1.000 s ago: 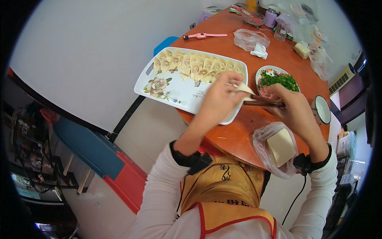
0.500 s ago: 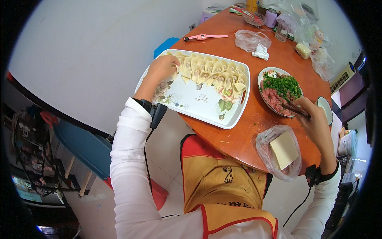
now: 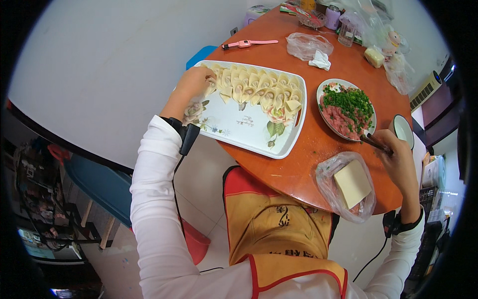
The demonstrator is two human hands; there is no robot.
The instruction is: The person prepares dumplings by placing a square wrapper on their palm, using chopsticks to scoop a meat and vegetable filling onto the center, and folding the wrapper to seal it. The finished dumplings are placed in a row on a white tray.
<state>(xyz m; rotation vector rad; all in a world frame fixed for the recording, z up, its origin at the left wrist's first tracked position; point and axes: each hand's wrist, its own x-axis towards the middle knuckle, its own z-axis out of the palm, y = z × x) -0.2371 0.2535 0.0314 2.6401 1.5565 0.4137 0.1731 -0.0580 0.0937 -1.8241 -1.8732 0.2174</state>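
Observation:
My left hand (image 3: 195,83) is over the left end of a white flowered tray (image 3: 244,134), its fingers pinched on a wonton (image 3: 212,85) at the end of the rows. Several folded wontons (image 3: 254,82) stand close together along the tray's far side. In my right hand (image 3: 396,152) is a pair of dark chopsticks (image 3: 377,144), with the tips at the near right rim of a plate (image 3: 322,110). That plate holds pink minced meat (image 3: 339,121) and chopped green onion (image 3: 348,103). Square wonton wrappers (image 3: 352,183) lie stacked on a clear plastic bag (image 3: 326,172) near the table edge.
A small bowl (image 3: 403,130) stands right of the plate. Farther back on the brown table (image 3: 269,65) lie a pink watch (image 3: 245,44), a crumpled plastic bag (image 3: 303,46) and a white tissue (image 3: 320,61). A glass (image 3: 347,36) and a purple bottle (image 3: 332,18) stand behind.
The chopsticks have drawn back from the meat toward the plate's near rim. My left hand stays at the tray's left end. The whole view has shifted slightly.

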